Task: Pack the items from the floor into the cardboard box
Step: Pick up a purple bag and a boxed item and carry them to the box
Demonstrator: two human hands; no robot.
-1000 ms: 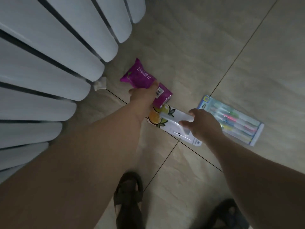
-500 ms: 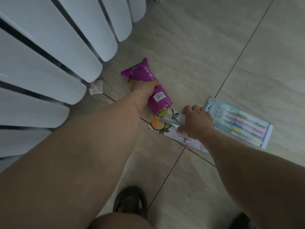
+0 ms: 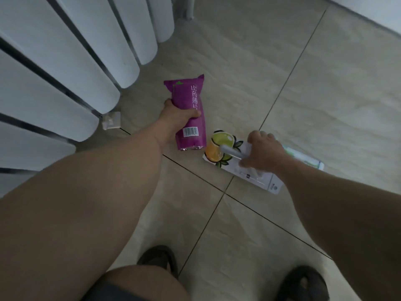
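My left hand (image 3: 176, 115) grips a purple snack packet (image 3: 189, 114) round its middle, its barcode end toward me. Right of it a white carded pack with fruit pictures (image 3: 219, 149) lies flat on the tiled floor. My right hand (image 3: 263, 153) rests over that pack, its fingers curled on a grey stick-like item (image 3: 231, 152) at the pack's top. A blister pack of coloured toothbrushes (image 3: 308, 161) lies behind my right wrist, mostly hidden. No cardboard box is in view.
A white column radiator (image 3: 65, 68) fills the left side, with a small white bracket (image 3: 111, 120) on the floor at its foot. My two dark sandals (image 3: 160, 258) (image 3: 302, 283) stand at the bottom. A white baseboard (image 3: 366, 11) runs along the top right.
The purple packet has turned more upright in my left hand. My right hand has settled lower on the white pack and now covers most of the toothbrush pack.
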